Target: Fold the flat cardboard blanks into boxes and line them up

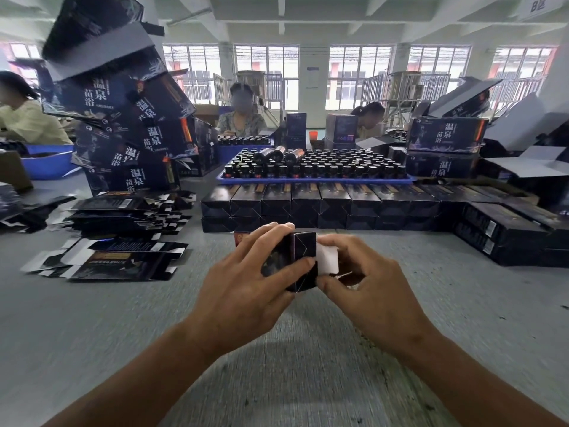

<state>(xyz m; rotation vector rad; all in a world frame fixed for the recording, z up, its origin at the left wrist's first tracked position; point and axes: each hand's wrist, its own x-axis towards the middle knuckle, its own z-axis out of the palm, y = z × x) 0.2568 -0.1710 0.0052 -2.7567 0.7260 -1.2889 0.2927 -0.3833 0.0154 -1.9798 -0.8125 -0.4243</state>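
Observation:
A small dark cardboard box [303,248] is held up above the grey table [92,334], its end facing me. My left hand [246,285] grips its left side with fingers over the top and thumb across the front. My right hand [369,288] pinches a white end flap [328,260] on the box's right side. Behind them, folded dark boxes [320,208] stand in a two-layer row. Flat blanks [123,260] lie spread at the left, with a taller stack [129,214] behind them.
A blue tray [314,179] full of small dark bottles sits on the row of boxes. Large printed cartons [132,124] tower at the left and more cartons [446,140] at the right. More folded boxes [505,238] run along the right. Several people sit across the table.

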